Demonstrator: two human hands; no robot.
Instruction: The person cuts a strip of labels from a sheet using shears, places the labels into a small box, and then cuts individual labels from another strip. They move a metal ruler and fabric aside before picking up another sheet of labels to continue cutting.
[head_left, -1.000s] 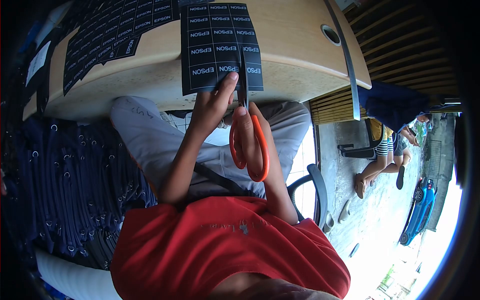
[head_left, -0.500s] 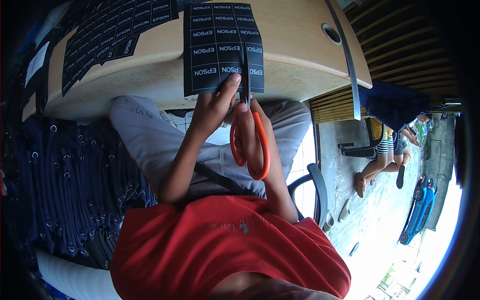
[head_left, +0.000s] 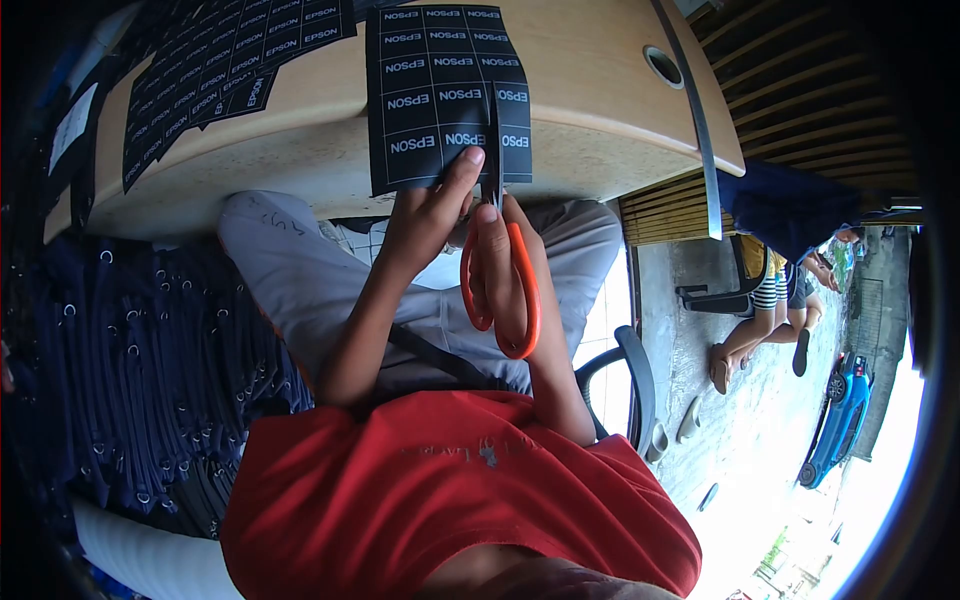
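My left hand (head_left: 436, 215) pinches the near edge of a black sheet printed with rows of EPSON labels (head_left: 420, 100), thumb on top. Orange-handled scissors (head_left: 530, 290) are in my right hand (head_left: 500, 275), fingers through the loops and thumb along the top. Their blades lie at the sheet, pointing away from me, along the line beside the right-hand column of labels. A slit runs up the sheet there. The sheet is held up over the table's near edge.
More black EPSON sheets (head_left: 235, 70) overlap on the left of the wooden table (head_left: 590, 80). A strap (head_left: 700, 130) hangs over its right side. Dark blue straps with metal rings (head_left: 150, 370) hang at lower left. Another person (head_left: 770, 300) sits at right, with a blue car (head_left: 838, 420) beyond.
The sheet has shifted and tilted very slightly at its near end, and the strip right of the blades stands a little farther right. Both hands stay nearly in place.
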